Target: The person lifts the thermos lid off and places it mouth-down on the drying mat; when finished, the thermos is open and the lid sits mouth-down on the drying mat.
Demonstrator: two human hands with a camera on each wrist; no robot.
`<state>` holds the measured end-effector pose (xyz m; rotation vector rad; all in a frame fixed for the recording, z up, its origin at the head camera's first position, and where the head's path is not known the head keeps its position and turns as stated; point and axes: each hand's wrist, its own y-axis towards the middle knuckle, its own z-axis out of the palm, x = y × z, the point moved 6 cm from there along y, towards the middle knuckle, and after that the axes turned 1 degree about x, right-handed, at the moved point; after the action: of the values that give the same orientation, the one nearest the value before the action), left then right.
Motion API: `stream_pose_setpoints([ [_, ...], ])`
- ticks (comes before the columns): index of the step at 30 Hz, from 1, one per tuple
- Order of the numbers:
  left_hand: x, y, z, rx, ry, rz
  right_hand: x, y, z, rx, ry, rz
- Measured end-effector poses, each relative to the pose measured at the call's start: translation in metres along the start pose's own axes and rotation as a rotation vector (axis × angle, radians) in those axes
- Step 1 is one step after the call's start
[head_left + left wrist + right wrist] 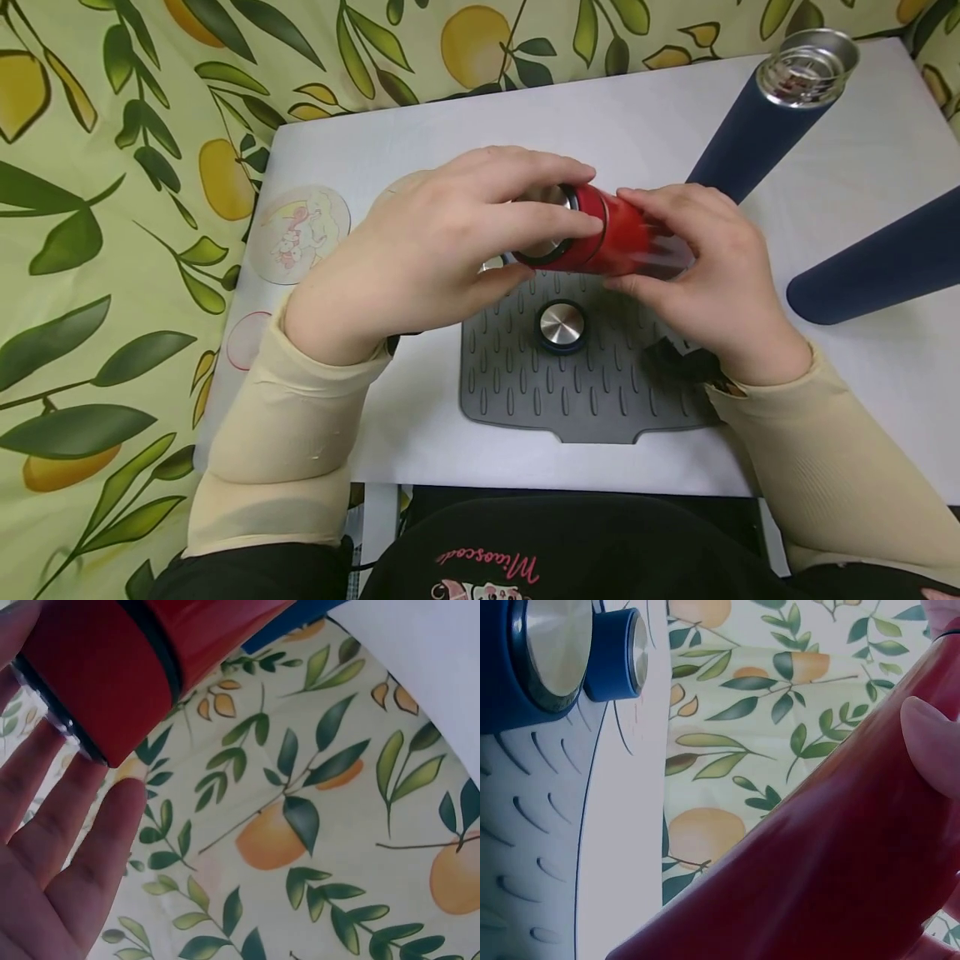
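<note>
Both hands hold a red thermos bottle [633,237] tilted over the grey mat [525,392]. My left hand [431,229] grips its red cap [97,675], thumb and fingers spread around the silver-topped end. A dark ring divides cap from body. My right hand [716,254] holds the bottle's body, thumb along the near side; its lower end is hidden by that hand. Below, on the mat, lies a navy cap [562,325] with a brushed silver top. The right wrist view shows two navy caps, a near one [559,652] and a farther one [634,656].
An uncapped navy bottle [757,125] stands at the back right, steel mouth showing. Another navy bottle [877,258] is at the right edge, its top cut off. Round coasters [300,233] lie at left on the white table [420,133]. A patterned cloth [225,50] hangs behind.
</note>
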<state>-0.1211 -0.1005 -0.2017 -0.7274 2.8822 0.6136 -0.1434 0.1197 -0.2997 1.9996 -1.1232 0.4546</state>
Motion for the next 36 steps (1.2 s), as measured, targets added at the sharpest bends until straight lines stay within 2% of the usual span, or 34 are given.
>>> stream_pose_setpoints([
  [9,0.0025,0.0011,-0.0013,-0.041,-0.028,-0.064,0.0037,-0.0014,0.0014,0.002,0.025,-0.025],
  [12,0.0030,0.0014,-0.0022,-0.069,0.006,-0.089,0.0052,-0.0018,0.0025,0.007,0.032,-0.034],
  [17,0.0058,0.0002,-0.0015,-0.097,0.114,-0.154,0.0063,-0.0024,0.0052,0.030,0.040,-0.041],
  [19,0.0074,0.0000,-0.0010,-0.085,0.101,-0.162,0.0062,-0.0025,0.0059,0.035,0.043,-0.042],
  [22,0.0088,-0.0016,-0.0003,-0.036,0.009,-0.137,0.0054,-0.0026,0.0055,0.030,0.042,-0.039],
  [25,0.0081,-0.0038,-0.0002,0.010,-0.097,-0.073,0.0042,-0.0026,0.0047,0.021,0.044,-0.036],
  [29,0.0055,-0.0045,0.0007,0.019,-0.136,0.019,0.0025,-0.0033,0.0045,0.024,0.044,-0.021],
  [31,0.0050,-0.0039,0.0011,0.012,-0.147,0.040,0.0018,-0.0037,0.0047,0.028,0.041,-0.011],
  [33,0.0052,-0.0037,0.0016,0.008,-0.149,0.049,0.0016,-0.0039,0.0050,0.028,0.043,-0.008],
  [36,0.0064,-0.0038,0.0015,0.017,-0.136,0.017,0.0016,-0.0038,0.0054,0.025,0.058,-0.010],
])
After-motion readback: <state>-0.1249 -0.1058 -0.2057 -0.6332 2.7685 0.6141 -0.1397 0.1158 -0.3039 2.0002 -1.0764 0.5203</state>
